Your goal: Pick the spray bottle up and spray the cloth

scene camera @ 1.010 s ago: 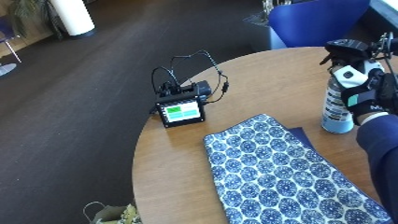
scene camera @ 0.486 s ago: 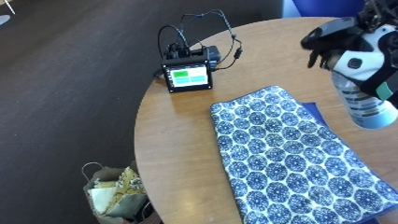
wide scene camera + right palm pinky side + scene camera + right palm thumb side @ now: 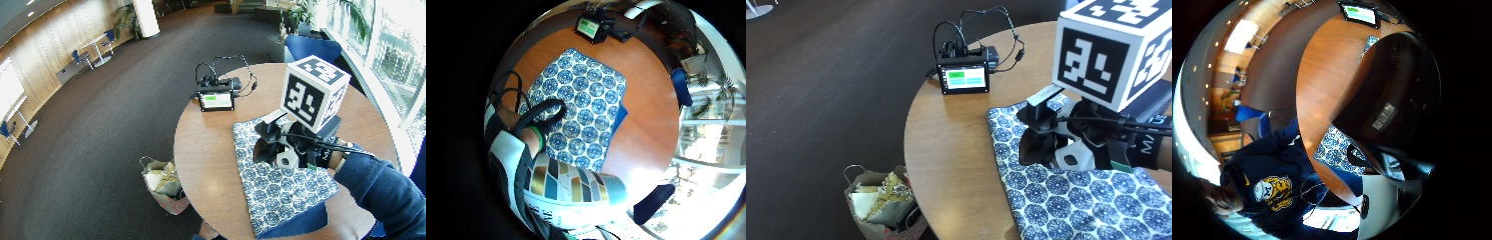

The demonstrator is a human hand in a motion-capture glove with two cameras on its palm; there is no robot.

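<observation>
The spray bottle (image 3: 576,192) is held in the gloved right hand (image 3: 1105,145), whose fingers are curled round it, and it is carried above the blue patterned cloth (image 3: 1059,200) spread on the round wooden table (image 3: 952,140); the lifting step is judged done and the spraying step is judged to be in hand. In the little finger side palm view the bottle's glossy label of slanted coloured panels is seen close to the palm, with the cloth below. The next move is judged to call for the nozzle to be aimed down at the cloth and the trigger squeezed. The cloth is flat and printed with rounded medallions. A small screen device (image 3: 964,75) with looping cables stands well apart
</observation>
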